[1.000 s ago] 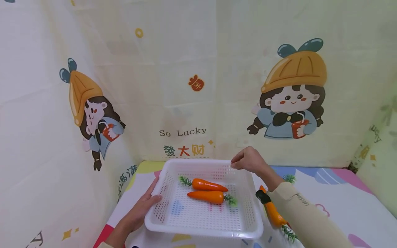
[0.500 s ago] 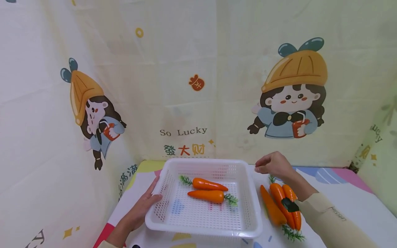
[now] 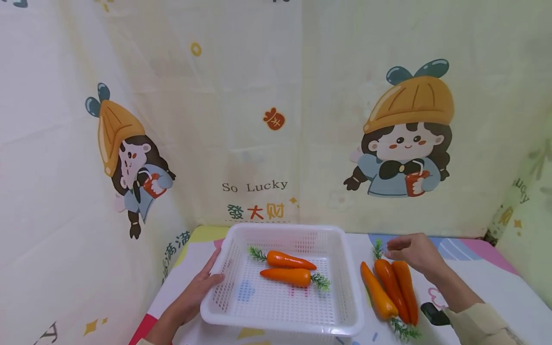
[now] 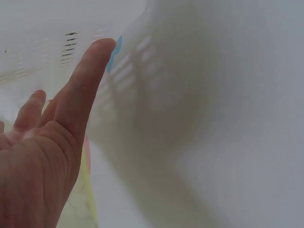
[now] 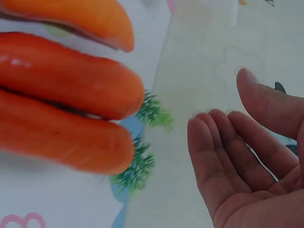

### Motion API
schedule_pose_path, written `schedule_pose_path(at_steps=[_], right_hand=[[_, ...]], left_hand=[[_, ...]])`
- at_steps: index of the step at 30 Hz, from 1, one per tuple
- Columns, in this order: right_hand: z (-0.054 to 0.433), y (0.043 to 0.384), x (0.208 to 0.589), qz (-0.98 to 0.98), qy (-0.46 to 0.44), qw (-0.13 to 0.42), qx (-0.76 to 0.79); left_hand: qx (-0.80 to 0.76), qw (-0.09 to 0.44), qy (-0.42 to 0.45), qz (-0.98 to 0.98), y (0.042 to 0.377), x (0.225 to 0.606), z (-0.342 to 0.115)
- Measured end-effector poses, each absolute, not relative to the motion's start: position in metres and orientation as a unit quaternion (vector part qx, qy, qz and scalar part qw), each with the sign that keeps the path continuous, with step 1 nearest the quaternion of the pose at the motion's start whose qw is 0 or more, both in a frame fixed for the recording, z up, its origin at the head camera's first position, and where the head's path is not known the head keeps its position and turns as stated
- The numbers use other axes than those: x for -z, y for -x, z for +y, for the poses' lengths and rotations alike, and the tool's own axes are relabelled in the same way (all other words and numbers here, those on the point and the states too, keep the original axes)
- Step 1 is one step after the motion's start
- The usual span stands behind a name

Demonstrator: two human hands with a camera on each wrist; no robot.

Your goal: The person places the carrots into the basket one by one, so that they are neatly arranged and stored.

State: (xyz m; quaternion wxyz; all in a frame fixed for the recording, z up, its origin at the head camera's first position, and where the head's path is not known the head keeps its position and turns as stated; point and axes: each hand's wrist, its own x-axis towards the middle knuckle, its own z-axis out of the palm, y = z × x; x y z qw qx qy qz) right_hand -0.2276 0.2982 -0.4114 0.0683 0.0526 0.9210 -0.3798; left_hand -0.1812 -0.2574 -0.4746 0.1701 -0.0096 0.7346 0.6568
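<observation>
A white perforated plastic basket (image 3: 282, 326) stands on the table, with two orange carrots lying inside: an upper carrot (image 3: 291, 260) and a lower carrot (image 3: 286, 277), their green tops pointing opposite ways. My left hand (image 3: 199, 290) holds the basket's left side, thumb over the rim and fingers along the outer wall. To the right of the basket lie three more carrots side by side: a left one (image 3: 380, 294), a middle one (image 3: 391, 287) and a right one (image 3: 406, 290). My right hand (image 3: 416, 254) hovers at their far ends, fingers loosely bent, thumb apart, holding nothing.
A patterned cloth (image 3: 457, 282) covers the table. Cream curtains (image 3: 319, 143) with cartoon figures hang behind it and at both sides. A black wrist strap piece (image 3: 434, 314) shows by the right sleeve (image 3: 478, 323).
My right hand has moved right, from the basket's far right rim to above the loose carrots, which were partly hidden by the arm. My left hand stays on the basket.
</observation>
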Motion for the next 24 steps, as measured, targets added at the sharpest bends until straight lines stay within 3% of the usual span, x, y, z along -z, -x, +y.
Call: schedule_pose_path(at_steps=[12, 24], right_hand=[[0.328, 0.198, 0.457, 0.918, -0.162, 0.099, 0.348], [0.317, 0.193, 0.478, 0.895, -0.215, 0.128, 0.37]], left_hand=[[-0.657, 0.172, 0.018, 0.734, 0.182, 0.477, -0.257], [-0.661, 0.169, 0.016, 0.731, 0.181, 0.476, -0.26]])
